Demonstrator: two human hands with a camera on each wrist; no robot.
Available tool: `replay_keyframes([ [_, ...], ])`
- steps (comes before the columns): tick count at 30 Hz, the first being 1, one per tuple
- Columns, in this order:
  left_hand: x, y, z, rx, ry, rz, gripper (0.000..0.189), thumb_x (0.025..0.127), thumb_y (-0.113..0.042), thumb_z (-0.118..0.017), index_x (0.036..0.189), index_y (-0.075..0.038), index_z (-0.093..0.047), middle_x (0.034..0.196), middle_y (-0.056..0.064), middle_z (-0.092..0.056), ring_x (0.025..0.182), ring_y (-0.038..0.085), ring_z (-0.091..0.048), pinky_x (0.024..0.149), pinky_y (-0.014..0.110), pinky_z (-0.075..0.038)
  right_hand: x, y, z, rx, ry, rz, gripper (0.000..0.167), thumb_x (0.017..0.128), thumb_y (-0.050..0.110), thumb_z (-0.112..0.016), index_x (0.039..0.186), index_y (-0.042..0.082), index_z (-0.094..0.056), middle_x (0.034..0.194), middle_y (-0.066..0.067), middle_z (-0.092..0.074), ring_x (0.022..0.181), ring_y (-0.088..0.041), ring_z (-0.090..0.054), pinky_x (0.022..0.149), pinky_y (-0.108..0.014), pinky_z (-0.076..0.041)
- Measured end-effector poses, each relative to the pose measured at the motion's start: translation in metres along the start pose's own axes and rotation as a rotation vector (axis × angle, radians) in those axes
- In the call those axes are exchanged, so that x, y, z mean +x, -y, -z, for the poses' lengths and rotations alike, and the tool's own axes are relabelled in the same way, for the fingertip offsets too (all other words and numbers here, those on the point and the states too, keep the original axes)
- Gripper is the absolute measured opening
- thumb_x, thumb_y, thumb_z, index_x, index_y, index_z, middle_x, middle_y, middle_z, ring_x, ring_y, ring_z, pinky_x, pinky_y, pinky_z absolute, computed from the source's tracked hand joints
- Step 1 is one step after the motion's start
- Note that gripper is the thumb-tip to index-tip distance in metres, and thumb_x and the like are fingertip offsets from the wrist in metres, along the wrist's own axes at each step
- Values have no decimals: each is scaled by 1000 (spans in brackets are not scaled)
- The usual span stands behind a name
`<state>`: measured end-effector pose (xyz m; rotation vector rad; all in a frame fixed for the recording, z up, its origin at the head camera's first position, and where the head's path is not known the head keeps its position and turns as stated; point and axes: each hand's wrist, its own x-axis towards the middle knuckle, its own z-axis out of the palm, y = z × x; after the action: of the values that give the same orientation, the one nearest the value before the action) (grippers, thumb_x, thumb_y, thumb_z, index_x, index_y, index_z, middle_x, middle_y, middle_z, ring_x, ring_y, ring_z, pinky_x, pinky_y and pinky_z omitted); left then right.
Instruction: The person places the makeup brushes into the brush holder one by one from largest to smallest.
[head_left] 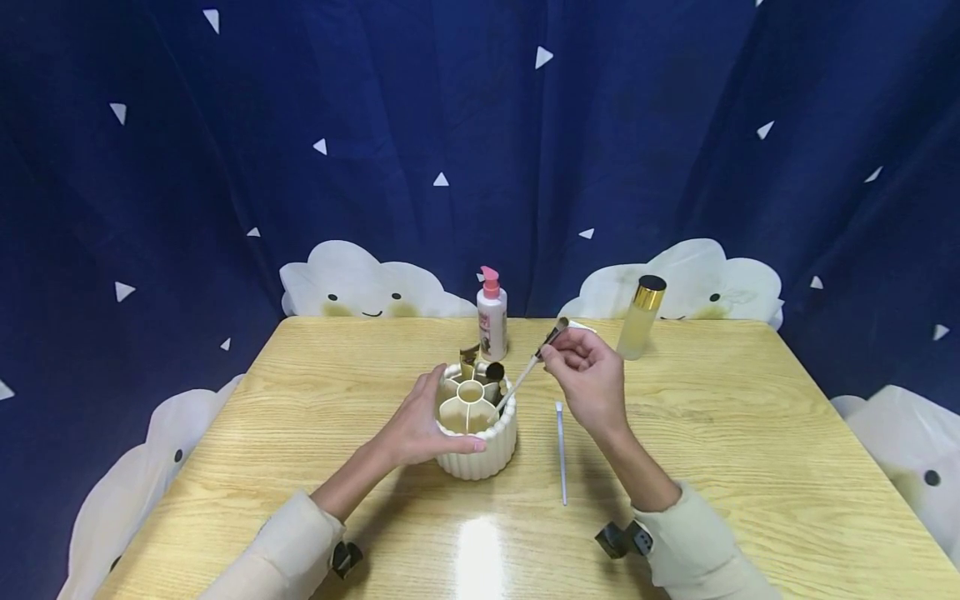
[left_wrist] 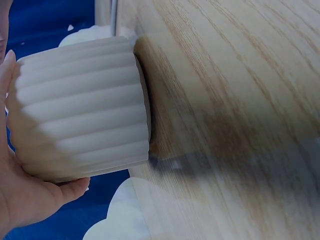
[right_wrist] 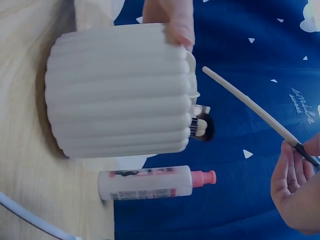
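Observation:
A cream ribbed makeup organizer (head_left: 480, 462) with a round middle well and several compartments stands upright on the table. My left hand (head_left: 420, 427) grips its left side, thumb across the front and fingers at the rim. In my right hand (head_left: 591, 379) is a makeup brush (head_left: 527, 369), pinched near its dark ferrule with the bristles up. The pale handle (right_wrist: 250, 104) slants down toward the organizer; in the right wrist view its tip is just beyond the rim. A dark-bristled brush (head_left: 495, 372) and a gold item (head_left: 468, 358) stand in the far compartments.
A thin brush (head_left: 561, 458) lies on the wooden table, right of the organizer. Behind stand a white pump bottle (head_left: 492, 327) with a pink top and a pale bottle (head_left: 640, 323) with a gold and black cap. A dark blue curtain (head_left: 487, 125) hangs beyond the table's far edge.

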<state>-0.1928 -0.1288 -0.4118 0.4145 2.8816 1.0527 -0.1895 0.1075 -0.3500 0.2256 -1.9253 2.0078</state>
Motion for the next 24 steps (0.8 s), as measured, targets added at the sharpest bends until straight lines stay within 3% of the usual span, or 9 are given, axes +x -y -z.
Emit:
replay_keyframes([
  [5,0,0,0,-6,-2,0,134,51,-70,-79,152,-12,-14,152,15,-29,136,33,-37,108,53,-36,-5,-9,-4,-31,19,-4,10,83,-9,-63,92,-10,-58,75,8,-66,68,1,-64,64,-14,-53],
  [13,0,0,0,1,-7,-5,134,51,-70,-79,152,-11,-14,151,16,-30,135,34,-38,108,53,-37,-16,-21,-8,-125,131,-26,13,82,-8,-61,94,-8,-59,90,-25,-67,74,-2,-65,66,-15,-54],
  [19,0,-1,1,3,-2,5,135,50,-71,-78,152,-12,-14,151,15,-30,135,34,-38,108,53,-37,-23,-30,-13,-152,200,-47,12,81,-7,-63,92,-6,-60,90,-25,-69,76,-9,-69,65,-17,-56],
  [24,0,-1,0,3,-5,4,134,51,-71,-78,152,-11,-14,151,16,-30,134,35,-39,107,53,-37,-27,-36,-16,-172,234,-43,9,81,-4,-66,89,-3,-62,88,-21,-70,74,-5,-68,65,-18,-55],
])
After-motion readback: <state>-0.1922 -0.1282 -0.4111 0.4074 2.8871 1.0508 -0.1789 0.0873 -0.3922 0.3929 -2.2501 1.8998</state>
